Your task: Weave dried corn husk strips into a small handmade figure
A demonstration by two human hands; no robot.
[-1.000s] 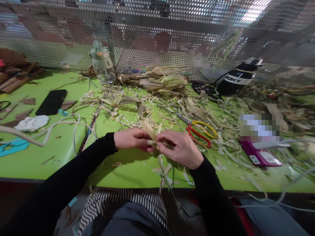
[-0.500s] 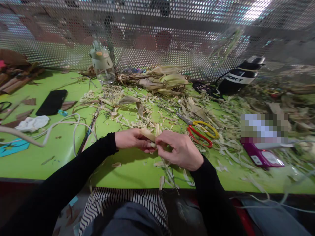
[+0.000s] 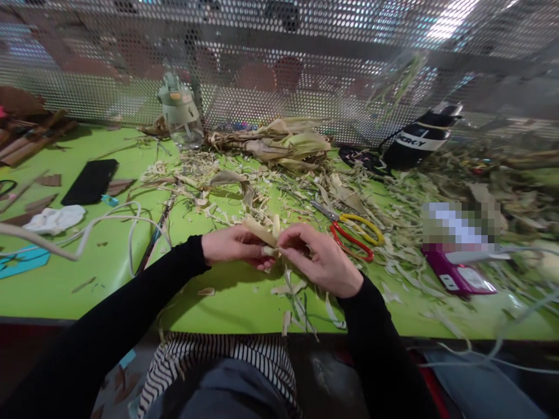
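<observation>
Pale husk strip [image 3: 257,228] up between two hands, just above the green table [image 3: 227,317]!
The left hand [image 3: 233,245] has it clamped, thumb against fingers; the right hand's [image 3: 321,256] fingertips meet its end, pinched or merely touching, can't tell; beyond, red-and-yellow scissors [image 3: 334,216] lie among scraps [image 3: 349,195].

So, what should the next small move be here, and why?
I'd probably have the right hand take a careful pinch on the lower end of the pale strip. The left hand already holds that strip, the right hand's fingertips are right there, though their grip is unclear, and the scissors lie apart, untouched.
</observation>
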